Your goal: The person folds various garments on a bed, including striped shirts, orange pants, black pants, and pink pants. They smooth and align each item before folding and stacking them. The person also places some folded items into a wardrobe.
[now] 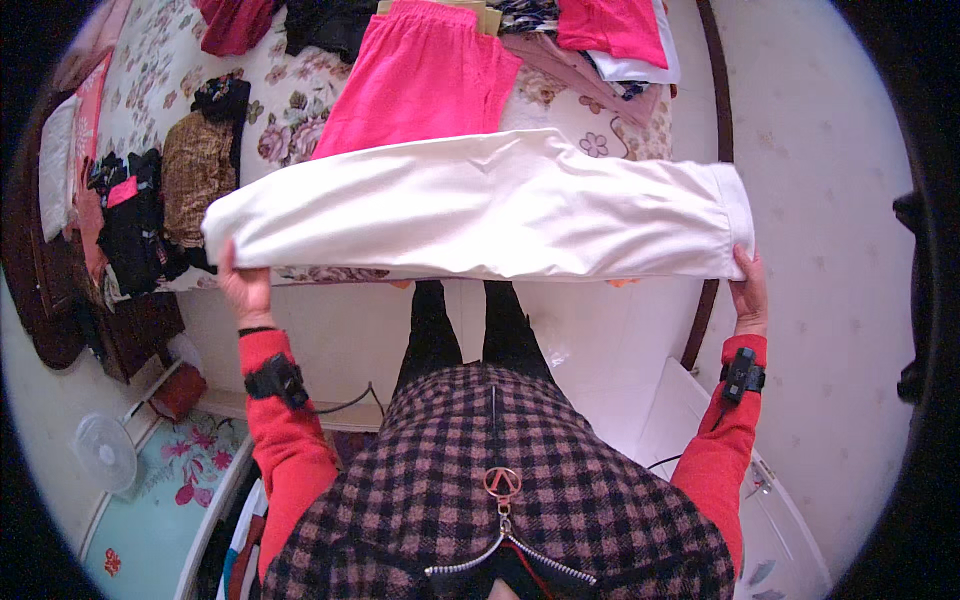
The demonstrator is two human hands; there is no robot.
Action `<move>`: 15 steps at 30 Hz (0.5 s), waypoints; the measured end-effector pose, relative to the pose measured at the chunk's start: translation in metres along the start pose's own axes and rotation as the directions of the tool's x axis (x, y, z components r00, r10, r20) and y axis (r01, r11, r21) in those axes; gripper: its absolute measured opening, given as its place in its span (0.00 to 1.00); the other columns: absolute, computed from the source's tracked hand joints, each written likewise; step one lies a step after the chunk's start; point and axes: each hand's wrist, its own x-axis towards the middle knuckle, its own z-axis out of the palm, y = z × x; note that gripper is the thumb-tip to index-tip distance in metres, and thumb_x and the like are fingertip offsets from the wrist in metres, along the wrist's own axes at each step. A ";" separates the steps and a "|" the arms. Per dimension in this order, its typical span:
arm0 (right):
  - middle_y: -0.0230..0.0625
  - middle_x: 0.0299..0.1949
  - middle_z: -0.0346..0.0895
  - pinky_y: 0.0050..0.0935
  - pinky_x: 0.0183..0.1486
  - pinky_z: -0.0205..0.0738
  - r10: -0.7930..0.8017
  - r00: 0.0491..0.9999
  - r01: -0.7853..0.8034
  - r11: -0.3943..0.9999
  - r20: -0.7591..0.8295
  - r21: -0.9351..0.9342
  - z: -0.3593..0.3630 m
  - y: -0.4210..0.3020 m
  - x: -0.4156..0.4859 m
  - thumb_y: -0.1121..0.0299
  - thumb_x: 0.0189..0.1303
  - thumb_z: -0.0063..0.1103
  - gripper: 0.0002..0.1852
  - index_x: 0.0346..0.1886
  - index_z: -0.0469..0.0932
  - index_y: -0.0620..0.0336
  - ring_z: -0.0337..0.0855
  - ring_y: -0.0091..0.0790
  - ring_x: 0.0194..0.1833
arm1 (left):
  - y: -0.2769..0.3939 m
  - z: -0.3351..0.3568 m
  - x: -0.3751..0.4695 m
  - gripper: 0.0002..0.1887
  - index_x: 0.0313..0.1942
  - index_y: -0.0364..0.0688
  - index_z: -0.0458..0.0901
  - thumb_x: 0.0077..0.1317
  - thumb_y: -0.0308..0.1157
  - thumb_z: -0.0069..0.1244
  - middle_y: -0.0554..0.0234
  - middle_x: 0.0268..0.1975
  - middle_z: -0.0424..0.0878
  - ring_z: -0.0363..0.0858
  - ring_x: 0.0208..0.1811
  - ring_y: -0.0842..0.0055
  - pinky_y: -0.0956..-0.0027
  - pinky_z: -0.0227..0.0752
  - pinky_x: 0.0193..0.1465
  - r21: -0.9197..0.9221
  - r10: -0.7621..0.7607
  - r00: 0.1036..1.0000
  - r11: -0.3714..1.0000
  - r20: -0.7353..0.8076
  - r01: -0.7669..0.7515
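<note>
White trousers (pixel 480 210), folded lengthwise, are stretched sideways between my two hands above the near edge of the bed. My left hand (pixel 244 285) grips the narrower end at the lower left corner, thumb on top. At the right, my right hand (pixel 748 289) pinches the lower corner of the banded end, which looks like the waistband. Pink trousers (pixel 420 90) with a gathered waist lie on the bed behind the white ones, partly covered by them. The fingers under the cloth are hidden.
The floral bedspread (pixel 300 82) bears folded dark clothes (pixel 131 225), a brown patterned garment (pixel 199 157) and a pink top (pixel 611 30) on white cloth. A wall (pixel 825 187) stands close at the right. A white fan (pixel 106 452) and an open door (pixel 772 510) are nearer me.
</note>
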 end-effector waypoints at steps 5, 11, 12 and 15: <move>0.38 0.49 0.74 0.28 0.53 0.70 0.027 1.000 -0.027 0.997 -0.005 -0.078 -0.005 0.021 0.013 0.68 0.58 0.59 0.23 0.55 0.67 0.64 0.75 0.29 0.50 | 0.051 -0.004 -0.025 0.25 0.59 0.39 0.67 0.62 0.34 0.50 0.53 0.59 0.71 0.67 0.61 0.61 0.51 0.57 0.65 0.080 0.091 0.995 0.992 0.037 -0.094; 0.36 0.48 0.76 0.32 0.50 0.71 0.113 0.976 -0.193 0.849 -0.188 -0.492 -0.032 0.166 0.064 0.65 0.57 0.57 0.19 0.52 0.71 0.59 0.78 0.31 0.47 | 0.020 -0.045 -0.015 0.20 0.57 0.39 0.70 0.64 0.30 0.49 0.56 0.57 0.73 0.70 0.58 0.66 0.58 0.63 0.62 0.216 -0.055 0.998 0.974 -0.039 0.062; 0.38 0.47 0.76 0.32 0.50 0.71 -0.005 0.975 -0.135 0.779 -0.222 -0.613 -0.031 0.188 0.069 0.65 0.57 0.57 0.19 0.51 0.72 0.59 0.78 0.32 0.46 | 0.009 -0.043 -0.014 0.20 0.56 0.39 0.70 0.64 0.30 0.49 0.56 0.57 0.73 0.71 0.58 0.67 0.58 0.64 0.61 0.237 -0.046 0.998 0.970 -0.048 0.056; 0.41 0.46 0.77 0.30 0.49 0.71 -0.195 0.944 -0.078 0.650 -0.265 -0.756 -0.028 0.219 0.068 0.65 0.57 0.56 0.18 0.49 0.73 0.61 0.79 0.34 0.46 | -0.013 -0.009 -0.027 0.20 0.56 0.40 0.70 0.62 0.27 0.50 0.58 0.55 0.75 0.73 0.56 0.68 0.61 0.66 0.60 0.295 -0.042 0.999 0.954 -0.025 0.047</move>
